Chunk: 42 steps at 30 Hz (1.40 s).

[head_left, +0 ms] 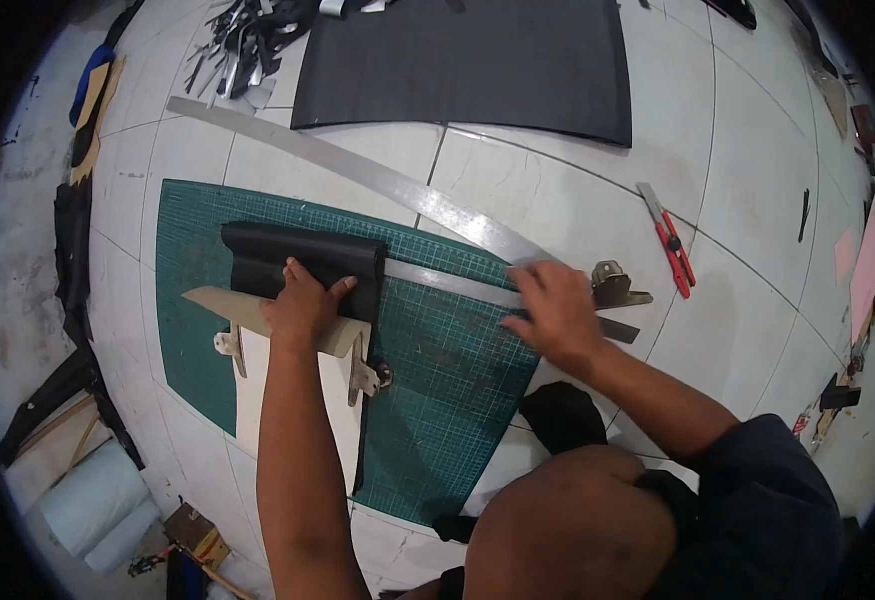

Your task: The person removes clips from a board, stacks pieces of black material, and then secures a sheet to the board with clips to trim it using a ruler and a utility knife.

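Note:
My left hand point(303, 302) lies with fingers spread on a folded black sheet point(298, 250) and the curled edge of a pale card template point(293, 385). Metal bulldog clips grip the template's sides: a left clip point(228, 345) and a right clip point(366, 380). A steel ruler point(448, 281) runs from the black sheet's right edge toward my right hand point(561, 315). The fingers and thumb of that hand close around the ruler, whose far end shows past the wrist. Beneath all this is a green cutting mat point(438, 400).
A longer metal ruler point(358, 165) crosses the tiles and mat's upper edge. To the right lie a loose bulldog clip point(613, 285) and a red cutter knife point(673, 245). A big black sheet point(468, 70) and scrap strips point(248, 50) are at the top.

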{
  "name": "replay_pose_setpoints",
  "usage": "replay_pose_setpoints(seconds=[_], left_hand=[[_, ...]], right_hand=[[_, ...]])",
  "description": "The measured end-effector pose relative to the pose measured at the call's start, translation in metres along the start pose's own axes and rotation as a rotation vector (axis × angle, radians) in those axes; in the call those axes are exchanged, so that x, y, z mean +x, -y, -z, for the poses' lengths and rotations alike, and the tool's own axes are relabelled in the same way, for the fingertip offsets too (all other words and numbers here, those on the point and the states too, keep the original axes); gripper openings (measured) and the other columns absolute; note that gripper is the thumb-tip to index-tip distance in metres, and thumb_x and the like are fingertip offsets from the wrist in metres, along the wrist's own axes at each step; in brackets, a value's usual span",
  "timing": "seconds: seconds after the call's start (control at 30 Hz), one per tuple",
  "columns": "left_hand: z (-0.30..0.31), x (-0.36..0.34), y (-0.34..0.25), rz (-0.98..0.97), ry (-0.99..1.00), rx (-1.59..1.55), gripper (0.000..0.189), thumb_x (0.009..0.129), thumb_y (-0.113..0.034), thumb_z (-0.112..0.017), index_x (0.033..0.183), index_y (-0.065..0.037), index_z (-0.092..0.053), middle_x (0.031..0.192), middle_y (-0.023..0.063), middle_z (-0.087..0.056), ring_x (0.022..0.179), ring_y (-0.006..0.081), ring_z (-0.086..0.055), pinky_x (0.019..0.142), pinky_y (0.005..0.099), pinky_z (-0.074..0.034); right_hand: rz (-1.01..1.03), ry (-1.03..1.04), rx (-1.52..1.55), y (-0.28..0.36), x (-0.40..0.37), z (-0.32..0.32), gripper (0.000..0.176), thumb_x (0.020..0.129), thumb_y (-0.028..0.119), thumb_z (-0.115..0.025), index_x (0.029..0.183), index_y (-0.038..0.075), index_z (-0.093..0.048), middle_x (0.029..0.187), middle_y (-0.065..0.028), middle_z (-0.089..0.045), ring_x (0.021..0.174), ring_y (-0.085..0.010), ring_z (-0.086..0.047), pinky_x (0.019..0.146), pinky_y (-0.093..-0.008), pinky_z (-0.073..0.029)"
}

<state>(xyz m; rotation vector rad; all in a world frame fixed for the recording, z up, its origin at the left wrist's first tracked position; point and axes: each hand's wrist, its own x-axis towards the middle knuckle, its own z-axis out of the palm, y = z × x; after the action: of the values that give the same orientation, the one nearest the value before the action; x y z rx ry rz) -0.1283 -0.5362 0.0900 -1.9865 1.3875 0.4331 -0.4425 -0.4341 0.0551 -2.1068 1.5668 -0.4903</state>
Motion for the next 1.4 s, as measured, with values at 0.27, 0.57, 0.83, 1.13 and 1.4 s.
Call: replay_pose_setpoints(seconds=[0.27,0.57,0.83,1.13,1.4], left_hand=[[0.004,-0.003,0.002,-0.056,-0.034,-0.005,0.111,0.084,-0.066,-0.062,0.152,0.009,-0.017,0.154,0.0200,-0.038,0.131,0.0283,-0.053,0.114,0.0546,-0.027],[0.005,0.007,0.005,-0.044,0.005,-0.115,0.115,0.082,-0.070,-0.061,0.151,0.011,-0.017,0.146,0.0218,-0.048,0.129,0.0298,-0.055,0.111,0.0534,-0.031],[-0.005,0.001,-0.004,0.022,-0.093,-0.018,0.117,0.081,-0.078,-0.054,0.152,0.010,-0.019,0.154,0.0204,-0.037,0.126,0.0277,-0.057,0.110,0.0494,-0.032],[-0.005,0.011,-0.002,0.013,-0.033,-0.004,0.120,0.078,-0.081,-0.053,0.152,0.008,-0.020,0.160,0.0194,-0.026,0.130,0.0279,-0.054,0.111,0.0516,-0.029],[-0.008,0.012,0.000,-0.008,-0.043,-0.011,0.122,0.078,-0.081,-0.053,0.153,0.008,-0.019,0.160,0.0208,-0.025,0.134,0.0293,-0.050,0.114,0.0522,-0.027]], right_hand=[[0.086,0.068,0.029,-0.027,-0.013,-0.011,0.031,0.082,0.021,-0.075,0.108,0.007,-0.065,0.092,-0.0096,-0.058,0.082,-0.0278,-0.062,0.068,-0.0387,-0.049],[0.067,0.023,0.343,0.046,0.087,-0.068,0.023,0.094,0.015,-0.062,0.116,0.009,-0.064,0.099,-0.0139,-0.054,0.087,-0.0318,-0.063,0.073,-0.0417,-0.053],[0.146,-0.086,0.362,0.043,0.111,-0.097,0.021,0.086,0.009,-0.068,0.106,0.004,-0.062,0.100,-0.0127,-0.055,0.087,-0.0325,-0.061,0.076,-0.0425,-0.050],[0.235,-0.108,0.025,0.021,0.079,-0.069,0.035,0.075,0.024,-0.080,0.102,0.006,-0.066,0.090,-0.0091,-0.056,0.085,-0.0278,-0.059,0.072,-0.0400,-0.047],[-0.003,0.035,0.259,0.033,0.092,-0.068,0.021,0.085,0.023,-0.072,0.097,0.006,-0.069,0.091,-0.0124,-0.060,0.083,-0.0303,-0.063,0.074,-0.0428,-0.051]])
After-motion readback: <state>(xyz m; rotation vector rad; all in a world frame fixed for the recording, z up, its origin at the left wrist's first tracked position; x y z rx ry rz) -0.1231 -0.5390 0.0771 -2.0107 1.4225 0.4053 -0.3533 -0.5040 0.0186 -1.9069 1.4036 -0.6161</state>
